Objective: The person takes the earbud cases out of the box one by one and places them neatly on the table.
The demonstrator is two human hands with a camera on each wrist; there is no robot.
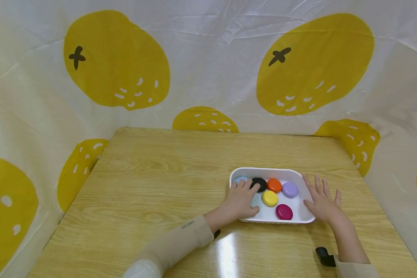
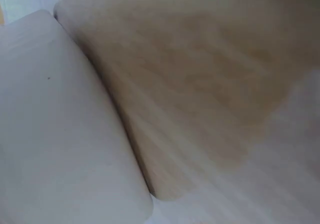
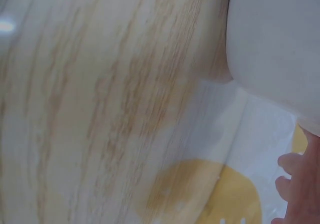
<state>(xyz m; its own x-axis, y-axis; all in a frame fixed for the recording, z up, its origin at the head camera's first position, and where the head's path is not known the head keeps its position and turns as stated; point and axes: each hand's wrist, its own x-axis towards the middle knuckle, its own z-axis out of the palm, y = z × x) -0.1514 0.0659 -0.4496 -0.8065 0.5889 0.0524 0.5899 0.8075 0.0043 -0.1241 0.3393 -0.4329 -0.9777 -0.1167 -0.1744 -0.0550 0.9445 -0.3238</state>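
Note:
A white tray (image 1: 300,220) lies on the table with several glossy round pieces in it. My left hand (image 1: 241,200) reaches over the tray's left end, fingers slightly spread, tips over a light blue piece (image 1: 241,179) and beside a black piece (image 1: 260,184). A pale mint piece (image 1: 255,200) shows partly from under that hand. Farther right lie an orange piece (image 1: 274,185), a yellow piece (image 1: 270,198), a lilac piece (image 1: 290,190) and a magenta piece (image 1: 284,212). With fingers spread, my right hand (image 1: 323,202) rests at the tray's right rim.
The wooden table (image 1: 142,185) stands against a white cloth (image 1: 212,58) printed with yellow fruit, which also hangs along both sides. A black wrist mount (image 1: 324,256) juts from the right sleeve (image 1: 356,270) close to the tabletop.

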